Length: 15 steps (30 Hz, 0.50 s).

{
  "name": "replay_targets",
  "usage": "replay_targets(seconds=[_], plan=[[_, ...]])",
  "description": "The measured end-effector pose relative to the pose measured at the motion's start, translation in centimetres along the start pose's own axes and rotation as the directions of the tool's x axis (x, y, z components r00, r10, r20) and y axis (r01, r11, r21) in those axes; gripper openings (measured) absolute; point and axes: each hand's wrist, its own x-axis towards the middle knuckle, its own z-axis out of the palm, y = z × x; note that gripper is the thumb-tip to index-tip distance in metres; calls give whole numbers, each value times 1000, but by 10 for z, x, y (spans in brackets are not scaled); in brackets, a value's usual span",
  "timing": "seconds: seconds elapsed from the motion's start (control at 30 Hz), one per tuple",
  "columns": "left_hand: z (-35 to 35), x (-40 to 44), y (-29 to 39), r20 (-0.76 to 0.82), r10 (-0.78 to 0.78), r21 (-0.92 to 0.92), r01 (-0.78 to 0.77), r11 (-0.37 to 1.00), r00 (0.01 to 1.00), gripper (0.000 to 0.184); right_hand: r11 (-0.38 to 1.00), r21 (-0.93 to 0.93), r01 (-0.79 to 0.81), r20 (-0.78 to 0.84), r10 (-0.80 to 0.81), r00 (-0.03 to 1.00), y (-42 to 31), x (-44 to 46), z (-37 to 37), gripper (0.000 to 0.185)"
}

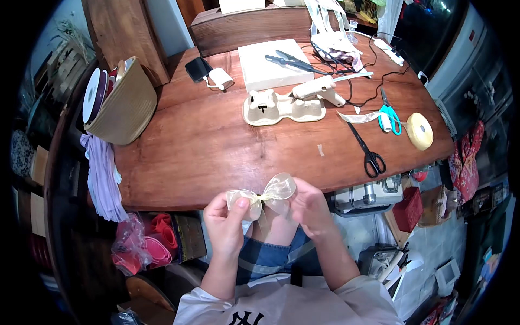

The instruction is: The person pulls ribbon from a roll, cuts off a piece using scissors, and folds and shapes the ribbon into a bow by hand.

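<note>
A sheer cream ribbon bow (262, 198) is held just off the table's near edge, above my lap. My left hand (226, 215) pinches its left loop, with the thumb on the front. At the other side, my right hand (311, 208) is closed at the right loop, its fingertips partly hidden behind the ribbon. The bow's middle is tied narrow, and a thin tail hangs down from it.
Black scissors (370, 157), teal scissors (391, 115) and a cream ribbon roll (419, 131) lie on the right of the wooden table (216, 157). A glue gun (317, 88) rests on a moulded pulp tray (284, 112). A woven basket (127, 103) of ribbon spools stands left.
</note>
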Motion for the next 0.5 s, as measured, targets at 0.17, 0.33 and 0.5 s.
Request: replay_targets(seconds=[0.17,0.33,0.5], plan=[[3,0,5,69,46,33,-48,998,997,6,983,-163,86,21,-84,996,1,-1,3,17],[10,-7,13,76,91,102,-99,990,993,16,887,-330,322,-52,-358,932,1,-6,14,10],[6,-15,5,102,-31,-72,39,997,994,15,901,-231,367,-218,-416,883,20,-13,14,16]])
